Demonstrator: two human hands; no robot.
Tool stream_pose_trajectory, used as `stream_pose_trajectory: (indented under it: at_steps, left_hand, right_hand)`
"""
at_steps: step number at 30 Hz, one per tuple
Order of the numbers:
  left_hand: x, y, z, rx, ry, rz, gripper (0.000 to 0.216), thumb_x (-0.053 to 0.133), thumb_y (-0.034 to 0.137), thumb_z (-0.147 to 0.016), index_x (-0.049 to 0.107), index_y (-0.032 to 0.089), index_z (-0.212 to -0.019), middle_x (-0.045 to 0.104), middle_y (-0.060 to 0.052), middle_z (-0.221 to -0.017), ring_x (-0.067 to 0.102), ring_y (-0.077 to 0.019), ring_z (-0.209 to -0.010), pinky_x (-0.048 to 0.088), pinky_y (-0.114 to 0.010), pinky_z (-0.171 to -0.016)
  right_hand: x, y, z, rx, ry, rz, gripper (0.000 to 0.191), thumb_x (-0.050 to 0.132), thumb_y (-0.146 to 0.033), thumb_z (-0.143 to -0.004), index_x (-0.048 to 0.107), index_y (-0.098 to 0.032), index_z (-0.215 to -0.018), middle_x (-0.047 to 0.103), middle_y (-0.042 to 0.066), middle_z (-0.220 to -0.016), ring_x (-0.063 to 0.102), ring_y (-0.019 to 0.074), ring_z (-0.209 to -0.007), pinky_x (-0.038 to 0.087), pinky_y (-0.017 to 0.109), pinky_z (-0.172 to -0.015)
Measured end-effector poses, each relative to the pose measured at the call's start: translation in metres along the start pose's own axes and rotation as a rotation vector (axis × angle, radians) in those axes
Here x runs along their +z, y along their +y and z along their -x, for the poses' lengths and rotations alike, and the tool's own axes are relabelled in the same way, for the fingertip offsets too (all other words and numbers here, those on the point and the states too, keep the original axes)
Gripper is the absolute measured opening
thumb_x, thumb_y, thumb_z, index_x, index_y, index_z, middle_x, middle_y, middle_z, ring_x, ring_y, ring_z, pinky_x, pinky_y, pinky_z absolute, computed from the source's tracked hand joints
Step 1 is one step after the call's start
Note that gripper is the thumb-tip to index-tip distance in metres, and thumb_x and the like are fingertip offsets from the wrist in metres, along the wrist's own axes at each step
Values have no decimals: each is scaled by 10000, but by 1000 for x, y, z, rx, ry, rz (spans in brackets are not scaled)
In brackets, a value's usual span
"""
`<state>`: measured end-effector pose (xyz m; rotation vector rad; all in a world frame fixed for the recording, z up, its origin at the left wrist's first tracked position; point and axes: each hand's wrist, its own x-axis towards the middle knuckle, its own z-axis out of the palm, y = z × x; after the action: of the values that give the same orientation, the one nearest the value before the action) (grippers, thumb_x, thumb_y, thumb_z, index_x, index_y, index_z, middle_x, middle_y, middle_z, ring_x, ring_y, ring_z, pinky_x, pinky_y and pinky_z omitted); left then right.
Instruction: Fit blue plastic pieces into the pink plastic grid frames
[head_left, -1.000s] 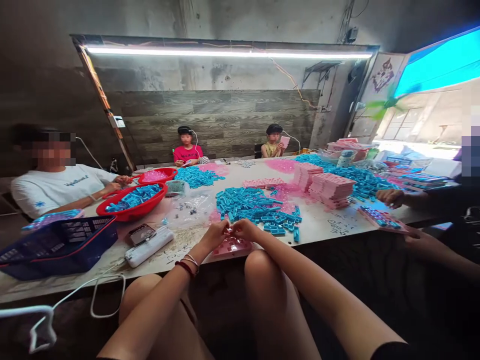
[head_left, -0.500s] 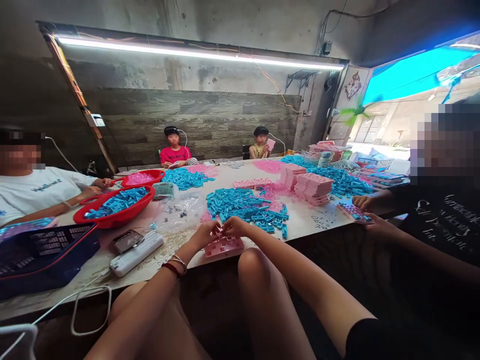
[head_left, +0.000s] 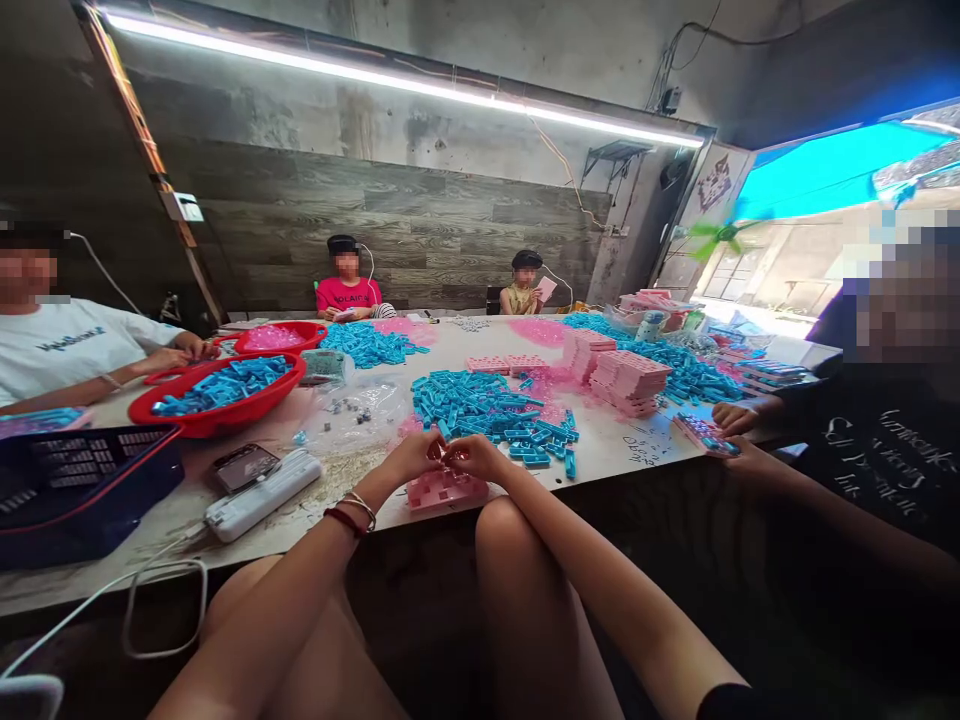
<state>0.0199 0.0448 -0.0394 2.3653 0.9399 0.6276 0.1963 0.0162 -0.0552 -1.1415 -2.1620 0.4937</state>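
Observation:
At the near edge of the table lies a pink plastic tray (head_left: 442, 494) with square recesses. Just above it, my left hand (head_left: 411, 462) and my right hand (head_left: 477, 460) meet, fingertips close together. Both sets of fingers are closed in a pinch; whatever sits between them is too small and partly hidden to name. Directly beyond my hands spreads a pile of blue rectangular plastic pieces (head_left: 480, 402), and small clear pink pieces (head_left: 553, 385) lie scattered behind it.
Stacked pink trays (head_left: 628, 378) stand to the right. On the left are red baskets (head_left: 281, 402) of pieces, a dark blue basket (head_left: 90, 515), a white power strip (head_left: 262, 495) with a cable, and a plastic bag (head_left: 356, 410). A co-worker's hands (head_left: 731, 430) hold a tray at the right.
The camera view has tilted slightly. My hands stay above the pink tray, with the fingertips shifted a little. At the left, the co-worker's hands have moved slightly.

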Motion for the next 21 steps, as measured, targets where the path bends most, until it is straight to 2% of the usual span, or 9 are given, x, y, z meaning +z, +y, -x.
stream_pose_trajectory:
  at_steps: [8,16,21]
  left_hand:
    - [-3,1,-2,-9,8,90,189,638,197,-621,559,137,-781,613,17,-622,589,-127,-594,429,-201,-541]
    - [-3,-4,1,-27,5,181,184,599,131,-594,564,139,-775,663,-6,-681,629,-150,-661,482,-235,-612]
    - [-3,-4,2,-25,26,131,175,568,106,-593,564,148,-763,656,6,-682,628,-147,-677,481,-228,-626]
  right_hand:
    - [4,5,-2,-34,20,-32,132,589,-154,-722,695,-166,-799,690,41,-815,626,148,-751,439,224,-688]
    - [5,9,-1,-58,36,-70,128,587,-148,-725,693,-167,-794,685,49,-883,628,156,-806,450,237,-728]
    - [3,3,-1,-61,17,26,117,592,-190,-739,692,-181,-801,682,46,-858,622,147,-776,444,233,-713]
